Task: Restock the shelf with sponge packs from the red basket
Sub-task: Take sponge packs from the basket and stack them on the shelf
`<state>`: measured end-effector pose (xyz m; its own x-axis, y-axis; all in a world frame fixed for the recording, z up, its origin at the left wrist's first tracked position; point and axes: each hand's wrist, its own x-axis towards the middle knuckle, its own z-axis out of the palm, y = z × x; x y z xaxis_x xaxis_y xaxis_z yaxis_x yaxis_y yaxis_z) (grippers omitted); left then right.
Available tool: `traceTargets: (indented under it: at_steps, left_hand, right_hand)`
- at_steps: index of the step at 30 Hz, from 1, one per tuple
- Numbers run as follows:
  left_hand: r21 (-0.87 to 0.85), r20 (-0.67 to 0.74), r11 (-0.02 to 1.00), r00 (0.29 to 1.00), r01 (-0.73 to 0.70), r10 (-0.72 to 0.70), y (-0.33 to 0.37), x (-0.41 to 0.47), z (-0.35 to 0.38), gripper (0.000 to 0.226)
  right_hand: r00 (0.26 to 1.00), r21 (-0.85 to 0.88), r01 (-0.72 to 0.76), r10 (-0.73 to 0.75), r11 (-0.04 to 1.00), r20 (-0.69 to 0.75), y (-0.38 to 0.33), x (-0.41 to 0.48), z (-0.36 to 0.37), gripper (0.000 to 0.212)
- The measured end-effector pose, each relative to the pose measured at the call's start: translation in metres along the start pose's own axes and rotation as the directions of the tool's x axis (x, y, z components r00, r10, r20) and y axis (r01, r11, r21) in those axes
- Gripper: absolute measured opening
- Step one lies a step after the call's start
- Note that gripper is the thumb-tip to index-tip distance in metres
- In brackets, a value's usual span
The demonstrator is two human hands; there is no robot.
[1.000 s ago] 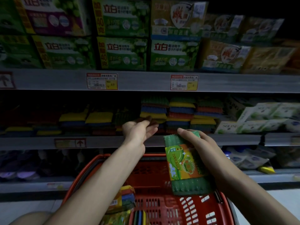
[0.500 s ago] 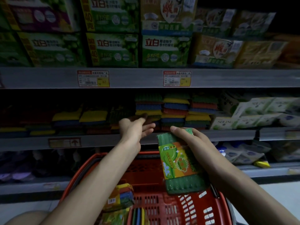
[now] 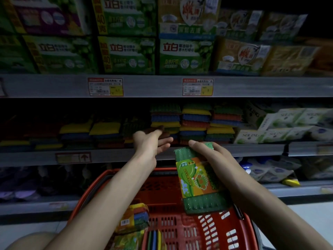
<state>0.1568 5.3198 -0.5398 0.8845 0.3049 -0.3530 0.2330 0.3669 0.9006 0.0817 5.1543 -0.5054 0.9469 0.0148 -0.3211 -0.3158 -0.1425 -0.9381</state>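
The person's left arm is stretched out far and a little to the right, over the red basket (image 3: 227,233). The left hand (image 3: 151,143) is at the front edge of the middle shelf (image 3: 111,156). Its fingers are straight and a bit spread, and it holds nothing. Its fingertips point at the bottom of the tall sponge stacks (image 3: 195,121), which are piled in green, yellow, blue and red. It is dark there, so I cannot tell if the fingers touch a stack. The right arm comes in from the near right. The right hand (image 3: 213,156) grips a green sponge pack (image 3: 195,179): the thumb lies over the far end of the pack, and the other fingers curl round behind it, where they are hidden. The pack is tilted, with its far end up by the shelf edge and its near end hanging over the basket. It is just to the right of the left hand, and the two do not touch. It has a green and orange label on the front. Down in the basket, under the left arm, lies a striped sponge pack (image 3: 133,219), and more packs (image 3: 153,239) sit nearer, at the bottom edge of the view. Low piles of yellow sponges (image 3: 106,128) lie on the shelf to the left of the hand. White packs (image 3: 288,127) are on the shelf far to the right. Green boxes (image 3: 126,55) fill the shelf above, with two price tags (image 3: 105,86) on its edge.
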Motion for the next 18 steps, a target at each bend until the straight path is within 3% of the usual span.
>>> traceTargets:
  at_steps: [7, 12, 16, 18]
  left_hand:
    - [0.024, 0.027, 0.998, 0.997, 0.065, -0.065, 0.003, -0.017, -0.016, 0.026]
    - [0.198, 0.130, 0.979, 0.989, 0.045, -0.072, 0.005, -0.049, -0.050, 0.022]
    - [0.317, 0.277, 0.948, 0.955, 0.009, -0.102, 0.012, -0.073, -0.076, 0.044]
    - [0.336, 0.365, 0.939, 0.911, 0.066, -0.195, 0.014, -0.079, -0.084, 0.057]
  right_hand:
    - [1.000, 0.017, 0.011, -0.011, 1.000, 0.016, -0.001, 0.003, 0.001, 0.046]
    - [0.999, 0.016, -0.009, 0.008, 1.000, 0.043, -0.005, 0.006, 0.014, 0.047]
    - [0.997, 0.052, -0.015, 0.011, 0.999, 0.074, -0.007, 0.005, 0.028, 0.055]
    - [0.996, 0.066, 0.004, -0.010, 0.998, 0.089, -0.008, 0.003, 0.036, 0.054]
